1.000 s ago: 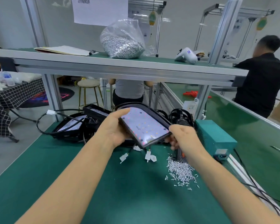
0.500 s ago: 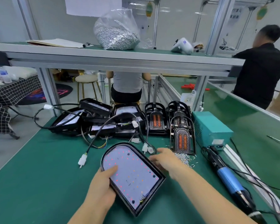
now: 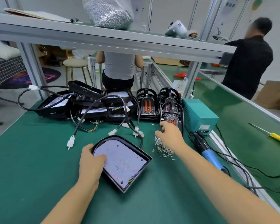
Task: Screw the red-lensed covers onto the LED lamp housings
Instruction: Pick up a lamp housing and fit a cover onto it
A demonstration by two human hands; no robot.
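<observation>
One LED lamp housing [image 3: 122, 162] lying flat on the green bench [image 3: 31, 159] at lower centre, board face up, no cover on it yet. Left hand [image 3: 90, 164] pressed on its left rim, fingers spread flat over the board edge, thumb outside. Right hand [image 3: 170, 135] reaching up and right of centre, over the loose screws [image 3: 162, 147], toward the nearest red-lensed cover [image 3: 172, 121]; fingers loosely curled, nothing visibly pinched (tips partly hidden, so hard to tell). Best to keep the housing pinned, lift the cover by its black frame rather than the lens, seat it squarely before any screw. Blue electric screwdriver [image 3: 207, 152] just right of the screws, within easy reach.
</observation>
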